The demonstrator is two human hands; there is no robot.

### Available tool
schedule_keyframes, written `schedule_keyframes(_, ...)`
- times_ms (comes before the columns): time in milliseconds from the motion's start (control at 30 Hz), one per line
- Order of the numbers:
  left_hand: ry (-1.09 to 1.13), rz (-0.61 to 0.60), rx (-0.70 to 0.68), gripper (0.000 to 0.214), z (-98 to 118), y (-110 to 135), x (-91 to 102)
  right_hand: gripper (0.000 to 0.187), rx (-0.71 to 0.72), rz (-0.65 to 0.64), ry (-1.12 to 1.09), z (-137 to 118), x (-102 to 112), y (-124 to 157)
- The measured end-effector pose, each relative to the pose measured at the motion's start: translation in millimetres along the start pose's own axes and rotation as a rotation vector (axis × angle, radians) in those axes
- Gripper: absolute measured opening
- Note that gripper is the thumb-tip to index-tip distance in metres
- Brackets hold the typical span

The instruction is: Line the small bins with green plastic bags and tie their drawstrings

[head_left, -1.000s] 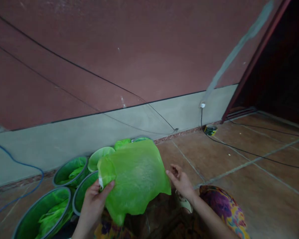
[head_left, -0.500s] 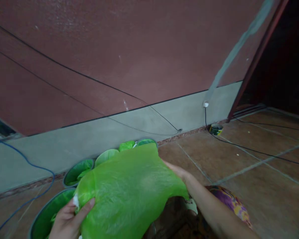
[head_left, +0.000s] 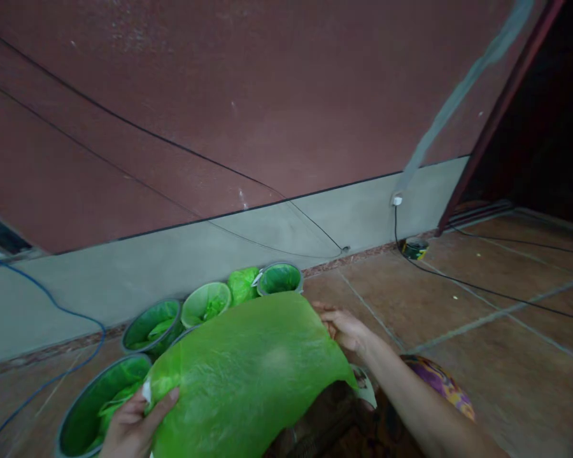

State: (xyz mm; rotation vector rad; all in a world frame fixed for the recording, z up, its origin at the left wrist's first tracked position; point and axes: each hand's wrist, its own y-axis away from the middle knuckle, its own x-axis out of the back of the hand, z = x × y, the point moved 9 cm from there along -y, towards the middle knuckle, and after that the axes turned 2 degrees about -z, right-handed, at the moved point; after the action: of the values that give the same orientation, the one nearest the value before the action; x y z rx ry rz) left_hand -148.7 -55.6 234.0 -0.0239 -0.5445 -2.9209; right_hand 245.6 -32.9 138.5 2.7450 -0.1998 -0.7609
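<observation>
A thin, translucent green plastic sheet [head_left: 248, 369] is spread out in front of me, its right corner hanging down. My left hand [head_left: 136, 423] pinches its left edge between thumb and fingers, where a small white bit [head_left: 146, 389] shows. At the sheet's right edge is my right hand [head_left: 341, 327], fingers stretched out towards the plastic; whether they touch it I cannot tell. Just left of the sheet stands a large green-lined tub [head_left: 74, 407] with green plastic pieces inside.
Along the wall stand a dark green tub [head_left: 136, 331], a pale green basin [head_left: 193, 299], a green plastic bundle [head_left: 242, 284] and another green bucket [head_left: 281, 280]. A blue cable [head_left: 71, 310] lies left. A black cord [head_left: 449, 277] runs past a small can [head_left: 415, 248]. Patterned fabric [head_left: 442, 378] shows lower right.
My right hand has come out from behind the sheet, so its fingers now show. The sheet's far edge has dropped, uncovering more of the basins. My left hand keeps its pinch.
</observation>
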Motion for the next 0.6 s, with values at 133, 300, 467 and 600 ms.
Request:
schedule_keyframes(133, -0.023, -0.034, -0.038, 0.051, -4.0, -7.3, 3.0, 0.038, -0.013, 0.112, -0.047, -16.5, 22.9, 2.1)
schedule_keyframes(300, -0.088, -0.09, -0.067, 0.049, -7.1, -9.0, 1.3, 0.076, -0.322, 0.033, 0.233, 40.5, 21.9, -2.1)
schedule_keyframes(467, -0.136, -0.078, -0.121, 0.048, -5.1, -5.3, 7.3, 0.085, -0.507, -0.194, 0.232, 120.8, -20.1, -1.8)
schedule_keyframes(600, -0.127, -0.101, -0.065, 0.048, -14.5, 2.2, 13.2, 0.06, -0.473, -0.267, 0.186, 155.2, -50.6, 15.6)
